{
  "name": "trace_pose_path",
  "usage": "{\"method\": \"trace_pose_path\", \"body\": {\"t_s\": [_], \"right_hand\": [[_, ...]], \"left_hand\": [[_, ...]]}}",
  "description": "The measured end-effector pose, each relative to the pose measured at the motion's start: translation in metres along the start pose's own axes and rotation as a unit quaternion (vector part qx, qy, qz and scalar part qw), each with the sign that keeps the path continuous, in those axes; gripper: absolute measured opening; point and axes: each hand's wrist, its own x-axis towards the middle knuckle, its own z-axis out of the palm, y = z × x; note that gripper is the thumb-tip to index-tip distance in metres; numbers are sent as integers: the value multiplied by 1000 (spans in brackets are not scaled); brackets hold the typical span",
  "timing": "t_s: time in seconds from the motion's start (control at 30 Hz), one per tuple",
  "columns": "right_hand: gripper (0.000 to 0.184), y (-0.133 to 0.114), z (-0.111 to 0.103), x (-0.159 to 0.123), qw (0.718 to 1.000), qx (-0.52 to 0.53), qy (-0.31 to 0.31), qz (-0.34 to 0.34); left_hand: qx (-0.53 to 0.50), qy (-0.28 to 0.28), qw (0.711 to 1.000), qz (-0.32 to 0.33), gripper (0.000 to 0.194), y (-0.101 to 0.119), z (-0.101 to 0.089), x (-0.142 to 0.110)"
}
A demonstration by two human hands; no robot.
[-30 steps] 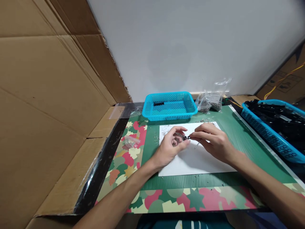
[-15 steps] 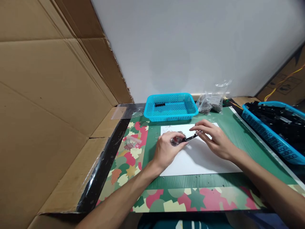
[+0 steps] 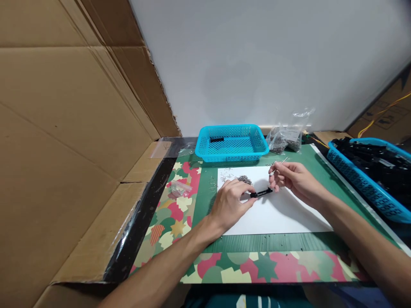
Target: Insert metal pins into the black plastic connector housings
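Note:
My left hand [image 3: 233, 201] is closed, its thumb and index finger pinching one end of a narrow black plastic part [image 3: 263, 193]. That part lies level, just over the white sheet [image 3: 276, 218]. My right hand [image 3: 293, 177] is closed around a thin metal tool [image 3: 283, 161], whose slim end points up and to the right; its exact kind cannot be made out. The right fingertips are close to the far end of the black part. Behind my left hand, a heap of tiny metal pieces [image 3: 244, 179] rests on the sheet, with more scattered to its left.
A blue basket [image 3: 231, 157] at the back holds a black part [image 3: 216, 139]. Beside it stand clear bags [image 3: 285, 139] of small pieces. Another blue basket [image 3: 362, 184], full of black parts, is at right. Cardboard [image 3: 80, 128] walls the left side; a small plastic bag [image 3: 180, 189] lies near it.
My right hand has turned and drawn slightly right, and the thin tool now points upward. The black part has moved slightly right and down with my left hand.

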Motion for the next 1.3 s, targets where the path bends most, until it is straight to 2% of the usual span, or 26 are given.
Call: {"method": "trace_pose_path", "body": {"t_s": [0.07,0.13,0.27,0.37,0.67,0.9,1.3], "right_hand": [[39,2,4,-1,1000,-13,-14,-16],[33,2,9,-3,994,-85,-24,-60],[26,-1,20,-10,953,-271,-56,-122],[24,-2,26,-12,934,-329,-64,-124],[20,5,28,-12,912,-384,-47,-137],[19,4,25,-11,911,-382,-43,-149],[18,9,27,-17,908,-386,-24,-161]], "left_hand": [[-2,0,1000,-7,13,0,1,0],[-4,2,1000,-8,12,0,1,0],[-10,17,1000,5,13,-2,4,0],[-7,25,1000,9,13,-3,5,0],[-15,25,1000,10,12,-3,6,1],[-27,32,999,-14,7,-3,9,0],[-35,25,999,-17,3,-2,9,0]]}}
